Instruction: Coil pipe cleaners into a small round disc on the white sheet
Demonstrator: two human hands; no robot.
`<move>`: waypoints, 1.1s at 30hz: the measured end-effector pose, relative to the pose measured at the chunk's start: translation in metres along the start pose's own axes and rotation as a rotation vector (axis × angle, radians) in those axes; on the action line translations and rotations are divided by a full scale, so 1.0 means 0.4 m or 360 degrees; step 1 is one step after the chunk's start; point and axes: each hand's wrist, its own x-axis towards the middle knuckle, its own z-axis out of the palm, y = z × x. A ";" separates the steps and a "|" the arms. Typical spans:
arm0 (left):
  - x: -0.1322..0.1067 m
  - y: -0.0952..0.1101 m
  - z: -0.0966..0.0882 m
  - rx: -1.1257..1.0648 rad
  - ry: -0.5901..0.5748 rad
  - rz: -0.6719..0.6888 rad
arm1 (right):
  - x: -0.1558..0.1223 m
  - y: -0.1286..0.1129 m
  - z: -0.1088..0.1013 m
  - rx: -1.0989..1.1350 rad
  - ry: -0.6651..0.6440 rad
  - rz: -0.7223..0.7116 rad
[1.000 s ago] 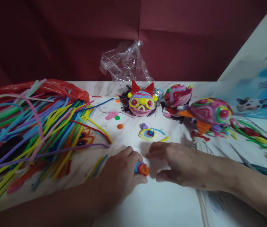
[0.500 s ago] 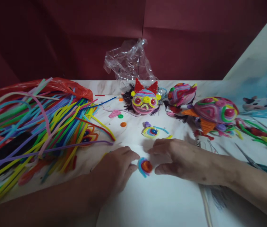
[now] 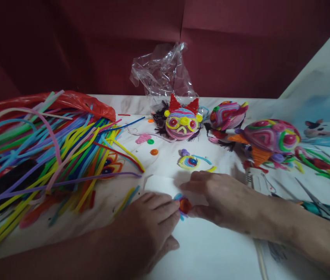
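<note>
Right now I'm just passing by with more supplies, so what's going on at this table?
A person is working pipe cleaners into decorations. Both hands meet over a small coiled disc with an orange centre: the left hand touches it from one side, the right hand from the other. A pile of loose pipe cleaners lies to the left, and three finished balls, one with a face, sit behind.

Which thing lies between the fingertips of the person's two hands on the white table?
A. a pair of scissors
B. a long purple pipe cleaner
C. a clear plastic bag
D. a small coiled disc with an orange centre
D: the small coiled disc sits on the table between the left hand and right hand, whose fingertips touch it.
</note>
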 end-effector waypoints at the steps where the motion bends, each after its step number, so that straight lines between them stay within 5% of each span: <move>1: 0.000 0.000 0.001 -0.0013 0.0007 -0.0002 | 0.001 -0.003 -0.001 -0.0014 -0.0007 0.0016; 10: -0.015 0.016 -0.001 0.0065 0.0133 -0.0030 | -0.010 0.007 0.011 0.0022 0.0093 -0.0138; 21: -0.005 0.029 -0.025 0.0030 -0.0149 -0.0159 | -0.016 0.029 0.022 0.0097 0.0103 -0.0336; 33: 0.009 0.026 -0.013 0.0169 -0.0148 -0.0086 | -0.006 0.028 0.015 0.0084 0.0001 -0.0329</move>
